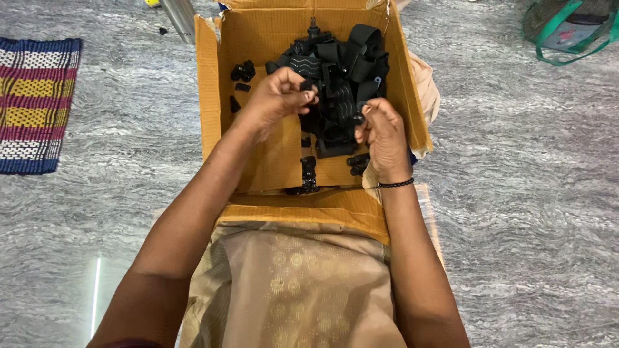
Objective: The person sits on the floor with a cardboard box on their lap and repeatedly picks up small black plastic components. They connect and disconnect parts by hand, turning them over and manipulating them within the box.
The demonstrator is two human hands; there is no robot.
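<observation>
An open cardboard box [209, 96] sits on the floor in front of my lap. Inside lies a pile of black straps and mounts [348, 71], with a black jointed arm piece [309, 171] near the front. My left hand [274, 96] is over the box, its fingers pinching a small black knob-like part [305, 85]. My right hand [385, 135], with a black band on the wrist, pinches another small black part [358, 115] at the edge of the strap pile.
Small black pieces [243, 71] lie loose at the box's left inner side. A striped woven mat [35, 103] lies at the left. A green-handled bag [570, 29] rests at the top right, a metal leg [179, 18] at the top. Grey marbled floor surrounds everything.
</observation>
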